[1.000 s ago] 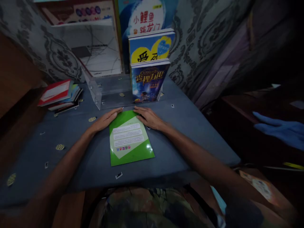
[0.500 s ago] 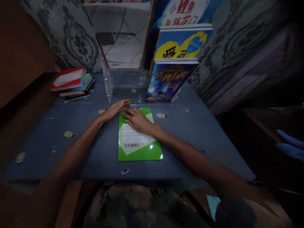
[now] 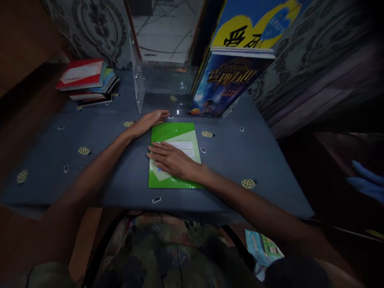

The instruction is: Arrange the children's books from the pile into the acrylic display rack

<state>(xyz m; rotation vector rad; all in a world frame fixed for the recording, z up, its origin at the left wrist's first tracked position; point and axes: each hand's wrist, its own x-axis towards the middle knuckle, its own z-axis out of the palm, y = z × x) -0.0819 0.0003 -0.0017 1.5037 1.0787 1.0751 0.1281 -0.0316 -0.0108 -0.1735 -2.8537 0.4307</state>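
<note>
A thin green book (image 3: 180,130) lies flat on the blue-grey tablecloth in front of me, its text upside down to my view. My right hand (image 3: 172,160) rests palm down across the middle of its cover, fingers stretched toward the left edge and hiding part of the print. At the book's upper left corner, my left hand (image 3: 148,123) is laid with fingers extended to the right, along the top edge. Neither hand grips anything.
Behind the book stands a clear acrylic rack (image 3: 163,104) with a dark blue book (image 3: 220,84) and other books. A stack of books (image 3: 87,82) sits at the left rear of the table (image 3: 99,168). Below the table, a colourful booklet (image 3: 264,246) lies at the right.
My right hand has slid down the cover toward me, from near the top edge to the middle. My left hand stays by the upper left corner. The view has tilted downward.
</note>
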